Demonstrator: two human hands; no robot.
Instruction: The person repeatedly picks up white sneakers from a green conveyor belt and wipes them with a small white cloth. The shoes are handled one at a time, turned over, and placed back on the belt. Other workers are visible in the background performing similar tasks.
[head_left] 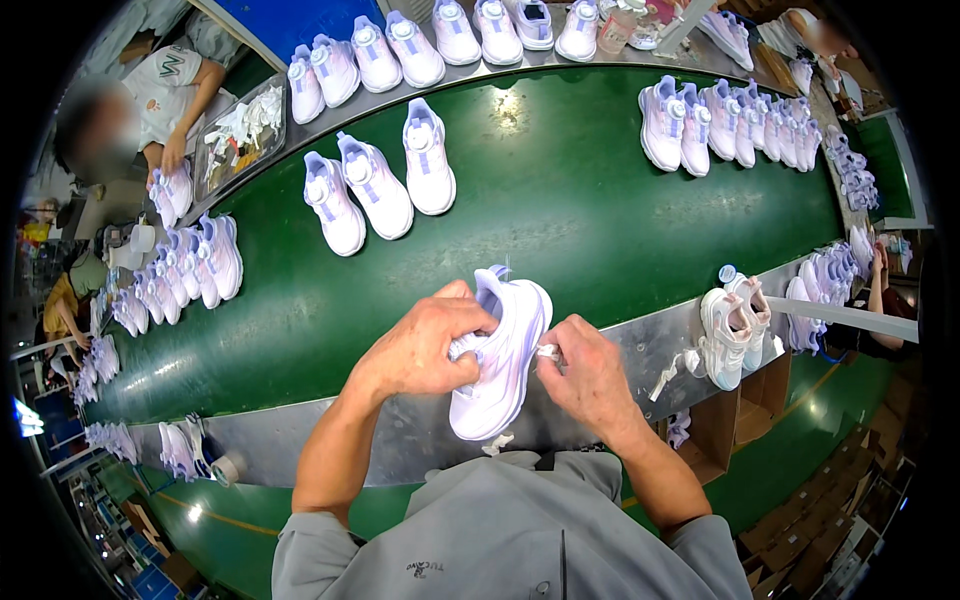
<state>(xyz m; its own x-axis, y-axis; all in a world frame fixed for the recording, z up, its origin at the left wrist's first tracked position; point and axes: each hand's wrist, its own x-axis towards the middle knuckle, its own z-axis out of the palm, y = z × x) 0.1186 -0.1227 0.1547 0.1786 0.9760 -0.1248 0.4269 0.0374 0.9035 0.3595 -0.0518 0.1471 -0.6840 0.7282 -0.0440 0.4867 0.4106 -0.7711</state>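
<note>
My left hand is closed on a white and lilac sneaker, with fingers curled over its collar and upper. The sneaker hangs tilted over the belt's near edge, its toe toward me and its heel away. At its right side my right hand pinches a small crumpled white wad, cloth or paper, close to the sole edge. Below the toe, another white scrap lies on the metal ledge.
Across the green conveyor belt stand three sneakers, with rows of more at left and right. More sneakers line the far shelf. On the near ledge are a cream pair and a white strip. A person works at far left.
</note>
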